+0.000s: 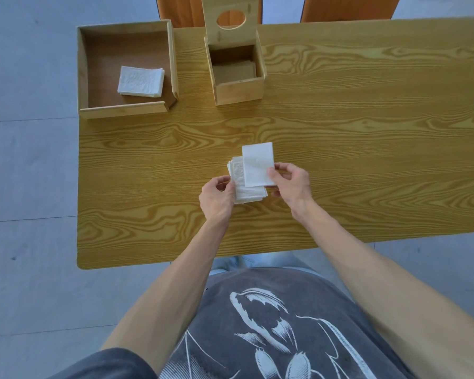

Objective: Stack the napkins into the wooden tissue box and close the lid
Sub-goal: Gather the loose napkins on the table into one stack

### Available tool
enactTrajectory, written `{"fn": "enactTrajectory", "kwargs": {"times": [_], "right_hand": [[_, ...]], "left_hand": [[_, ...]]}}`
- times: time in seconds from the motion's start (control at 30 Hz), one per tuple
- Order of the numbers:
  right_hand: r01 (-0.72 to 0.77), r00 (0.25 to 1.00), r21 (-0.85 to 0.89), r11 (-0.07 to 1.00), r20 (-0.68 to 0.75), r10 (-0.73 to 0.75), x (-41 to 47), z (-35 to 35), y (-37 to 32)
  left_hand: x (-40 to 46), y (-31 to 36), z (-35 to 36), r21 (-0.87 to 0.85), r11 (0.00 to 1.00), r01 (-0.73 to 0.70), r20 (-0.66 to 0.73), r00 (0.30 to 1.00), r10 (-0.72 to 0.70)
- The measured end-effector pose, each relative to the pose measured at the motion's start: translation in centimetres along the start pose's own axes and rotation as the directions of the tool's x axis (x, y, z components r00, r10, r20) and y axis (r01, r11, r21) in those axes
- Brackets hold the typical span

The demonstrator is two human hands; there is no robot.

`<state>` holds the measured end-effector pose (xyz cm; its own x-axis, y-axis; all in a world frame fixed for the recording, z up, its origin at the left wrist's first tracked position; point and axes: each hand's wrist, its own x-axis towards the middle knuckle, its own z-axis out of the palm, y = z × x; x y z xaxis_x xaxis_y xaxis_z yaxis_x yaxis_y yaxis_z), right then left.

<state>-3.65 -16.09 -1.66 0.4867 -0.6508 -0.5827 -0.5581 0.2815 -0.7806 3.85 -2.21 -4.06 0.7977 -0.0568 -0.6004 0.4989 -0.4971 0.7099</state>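
A small stack of white napkins is held just above the middle of the wooden table. My left hand grips the stack's left edge. My right hand pinches one napkin lying askew on top of the stack. The wooden tissue box stands at the back, its lid with an oval hole swung upright; its inside looks bare. Another napkin stack lies in the open wooden tray at the back left.
Two orange-brown chair backs stand behind the table's far edge. Grey floor surrounds the table on the left. The table's near edge runs just in front of my body.
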Motion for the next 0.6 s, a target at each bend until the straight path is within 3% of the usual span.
{"fn": "enactTrajectory", "kwargs": {"times": [0.13, 0.23, 0.37, 0.6], "right_hand": [[-0.024, 0.999, -0.069, 0.997, 0.039, 0.026, -0.5, 1.2, 1.2], [-0.037, 0.999, -0.152, 0.988, -0.010, 0.036, -0.6, 2.0, 1.8], [-0.010, 0.994, -0.419, 0.908, -0.103, -0.037, -0.5, 2.4, 2.1], [0.033, 0.988, -0.582, 0.812, -0.104, -0.115, -1.0, 3.1, 1.2]], "left_hand": [[0.2, -0.5, -0.1, 0.005, 1.000, 0.011, 0.004, 1.000, -0.011], [0.4, -0.9, -0.2, 0.005, 1.000, 0.011, 0.016, 1.000, -0.011], [0.4, -0.9, -0.4, -0.001, 1.000, 0.024, 0.032, 0.999, -0.024], [0.4, -1.0, -0.3, 0.000, 0.999, 0.049, 0.064, 0.997, -0.049]]}}
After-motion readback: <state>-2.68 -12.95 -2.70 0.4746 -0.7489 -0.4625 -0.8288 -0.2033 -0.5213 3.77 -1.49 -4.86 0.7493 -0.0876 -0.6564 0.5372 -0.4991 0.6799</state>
